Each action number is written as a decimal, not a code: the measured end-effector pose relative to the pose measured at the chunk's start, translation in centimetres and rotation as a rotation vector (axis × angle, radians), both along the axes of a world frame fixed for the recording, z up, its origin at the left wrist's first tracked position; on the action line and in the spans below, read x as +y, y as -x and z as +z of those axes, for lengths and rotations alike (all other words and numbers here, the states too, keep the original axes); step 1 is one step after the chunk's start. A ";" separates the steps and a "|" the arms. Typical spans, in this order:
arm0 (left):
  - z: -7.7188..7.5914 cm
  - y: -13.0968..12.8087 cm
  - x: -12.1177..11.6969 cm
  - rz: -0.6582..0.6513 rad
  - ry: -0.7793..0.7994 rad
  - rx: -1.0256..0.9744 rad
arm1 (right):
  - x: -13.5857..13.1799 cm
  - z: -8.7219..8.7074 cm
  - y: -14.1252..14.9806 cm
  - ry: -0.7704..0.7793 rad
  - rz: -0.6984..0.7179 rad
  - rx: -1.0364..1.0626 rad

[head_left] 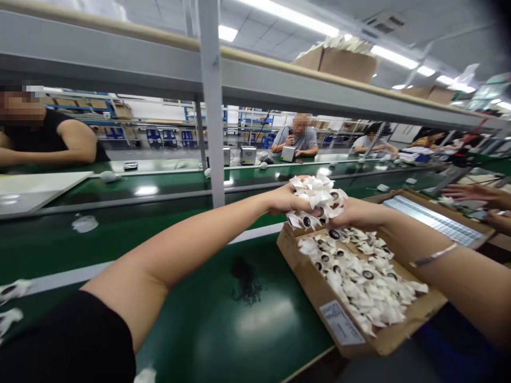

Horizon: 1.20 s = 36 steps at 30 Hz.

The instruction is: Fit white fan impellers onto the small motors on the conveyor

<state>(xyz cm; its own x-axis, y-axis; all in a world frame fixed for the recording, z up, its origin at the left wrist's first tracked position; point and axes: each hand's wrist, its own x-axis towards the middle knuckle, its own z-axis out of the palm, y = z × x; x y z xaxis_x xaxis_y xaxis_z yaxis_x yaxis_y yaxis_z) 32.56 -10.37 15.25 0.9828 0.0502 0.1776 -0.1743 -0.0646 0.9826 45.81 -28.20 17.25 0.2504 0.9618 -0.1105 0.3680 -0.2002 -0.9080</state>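
- The left hand [285,199] comes in from the lower left on a bare forearm below a black sleeve [64,340]. It is curled under one side of a heap of small white parts [315,199] with round black centres, gripping them.
- The right hand [357,214], with a thin silver bracelet [433,255] on its wrist, cups the other side of the heap. The two hands nearly meet beneath it, just above a cardboard box [315,298].
- That box stands open at lower right, filled with more of the same white parts. A white printed label [341,322] is stuck on its near wall.
- A green conveyor belt [247,330] runs beside the box, with a dark patch of small bits [245,279] on it and a few white pieces [11,290] at the left edge of the frame.
- At right, beyond the box, a silvery ribbed tray [433,221] lies in a shallow carton, and a co-worker's open hands [477,194] reach in from the right edge.
- At upper left, across the belt, a co-worker in a black sleeveless top [51,138] leans on the bench.
- Further back at centre, a person in a grey shirt [303,141] sits behind small metal machines [247,154].
- Overhead, a metal shelf [211,80] carries a cardboard carton [339,64], and blue racks [167,138] line the far wall.
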 end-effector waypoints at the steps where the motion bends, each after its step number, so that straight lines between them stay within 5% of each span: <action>1: -0.2 2.0 0.8 0.032 -0.040 0.035 | 1.3 -0.6 1.3 -0.013 0.015 0.009; 8: -3.4 14.3 4.7 0.186 -0.093 0.107 | 7.9 -5.3 10.4 -0.062 0.217 0.097; 18: -7.7 28.2 5.6 0.206 -0.180 0.083 | 9.5 -11.8 22.6 -0.114 0.373 0.168; 29: -11.7 34.7 5.6 0.351 -0.284 0.148 | 11.4 -15.1 27.0 -0.170 0.475 0.099; 36: -11.1 37.3 6.7 0.344 -0.482 0.190 | 11.6 -16.6 28.7 -0.270 0.435 -0.087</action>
<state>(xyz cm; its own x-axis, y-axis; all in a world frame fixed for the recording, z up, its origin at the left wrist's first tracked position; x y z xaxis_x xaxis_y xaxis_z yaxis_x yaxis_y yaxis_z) -4.75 -3.67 4.20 0.9411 0.3278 0.0827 0.1107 -0.5298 0.8408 17.10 -16.55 0.61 -0.1819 0.9703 0.1596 0.4416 0.2256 -0.8684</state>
